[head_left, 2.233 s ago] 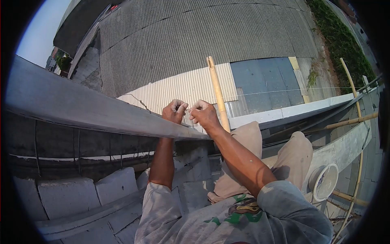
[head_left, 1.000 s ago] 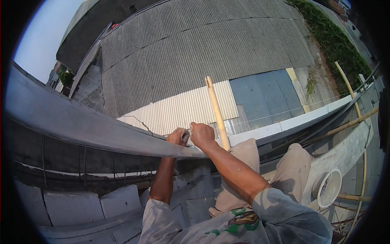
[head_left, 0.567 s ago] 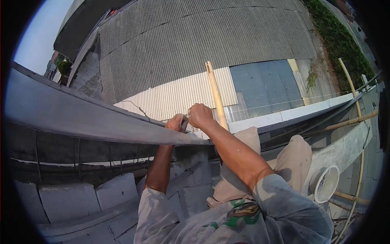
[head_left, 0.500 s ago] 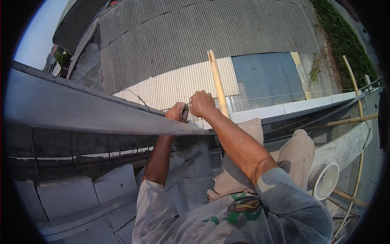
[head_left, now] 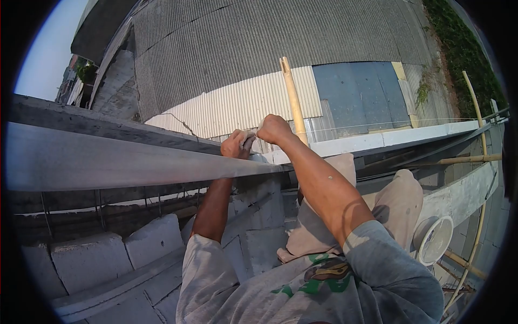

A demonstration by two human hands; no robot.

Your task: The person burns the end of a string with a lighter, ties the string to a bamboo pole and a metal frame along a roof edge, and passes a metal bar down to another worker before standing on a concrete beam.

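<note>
Both hands are close together near the middle of the view, at the far end of a long grey beam (head_left: 135,159). My left hand (head_left: 237,144) is closed, its fingers pinched on something too small to make out. Just right of it and slightly higher, my right hand (head_left: 274,129) is closed like a fist, back upward, and what it grips is hidden. A thin string (head_left: 377,125) runs off to the right above a row of white blocks (head_left: 356,144). An upright bamboo pole (head_left: 293,100) stands just beyond my right hand.
White blocks (head_left: 91,259) lie at the lower left under the beam. A white bucket (head_left: 436,240) rests at the right, beside bamboo poles (head_left: 475,232). Beyond the wall are a corrugated roof (head_left: 237,48) and blue sheets (head_left: 359,97). Thin rods (head_left: 100,208) hang below the beam.
My hands have gone from fingertips facing each other to closed grips, with my right hand turned back upward and now slightly farther from my left. The view has shifted, and the beam appears lower at the left.
</note>
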